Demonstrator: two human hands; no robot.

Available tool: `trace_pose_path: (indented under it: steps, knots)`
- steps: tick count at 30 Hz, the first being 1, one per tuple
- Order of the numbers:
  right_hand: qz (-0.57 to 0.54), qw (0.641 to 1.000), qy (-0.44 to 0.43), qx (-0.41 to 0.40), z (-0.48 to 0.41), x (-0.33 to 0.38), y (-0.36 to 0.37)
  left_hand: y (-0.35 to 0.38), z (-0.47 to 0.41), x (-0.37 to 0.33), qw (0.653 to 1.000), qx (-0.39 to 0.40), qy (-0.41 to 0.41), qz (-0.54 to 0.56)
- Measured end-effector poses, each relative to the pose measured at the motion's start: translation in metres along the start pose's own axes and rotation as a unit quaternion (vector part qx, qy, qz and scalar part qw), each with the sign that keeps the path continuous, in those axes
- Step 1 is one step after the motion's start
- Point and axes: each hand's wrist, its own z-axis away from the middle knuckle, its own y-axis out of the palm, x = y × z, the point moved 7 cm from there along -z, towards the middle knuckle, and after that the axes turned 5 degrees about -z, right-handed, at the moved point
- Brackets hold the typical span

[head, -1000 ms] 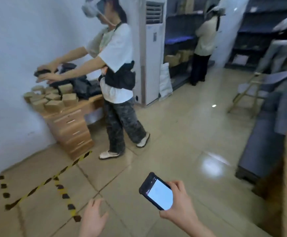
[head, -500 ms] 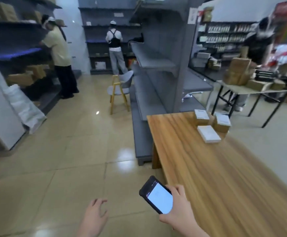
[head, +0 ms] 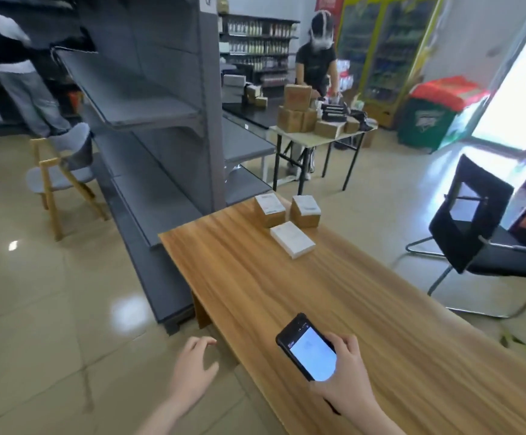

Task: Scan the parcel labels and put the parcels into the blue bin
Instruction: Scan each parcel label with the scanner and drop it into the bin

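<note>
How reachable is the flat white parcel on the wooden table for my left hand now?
Probably not yet: the left hand hovers beside the wooden table, and the flat white parcel lies toward its far end. Nothing blocks the way.

The labels (head: pixel 306 204) on the three parcels (head: pixel 292 240) are too small and blurred to read, as is the writing on the phone (head: pixel 305 348) screen. The right hand (head: pixel 348 384) hides the phone's near end. The table (head: pixel 255 293) and chair (head: pixel 472 221) run off the right edge.
</note>
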Motion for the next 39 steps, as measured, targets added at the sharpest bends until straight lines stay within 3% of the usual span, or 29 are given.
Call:
trace_pose_path:
  steps: [8,19,24,30,39]
  knots:
    - [-0.022,0.997,0.057,-0.045,-0.079,-0.033,-0.021,0.027,-0.111,-0.061,0.993,0.062,0.093,-0.046]
    - [-0.048,0.990,0.115,-0.066,-0.160,-0.054,-0.034,0.056,-0.223,-0.122,0.977,0.144,0.130,-0.085]
    - [-0.049,0.984,0.151,-0.080,-0.190,-0.066,-0.032,0.087,-0.287,-0.148,0.953,0.169,0.202,-0.147]
    - [-0.028,0.970,0.213,-0.118,-0.214,-0.077,-0.028,0.134,-0.367,-0.204,0.894,0.186,0.328,-0.240]
    - [-0.057,0.946,0.287,-0.143,-0.253,-0.084,-0.016,0.204,-0.445,-0.243,0.713,0.266,0.481,-0.435]
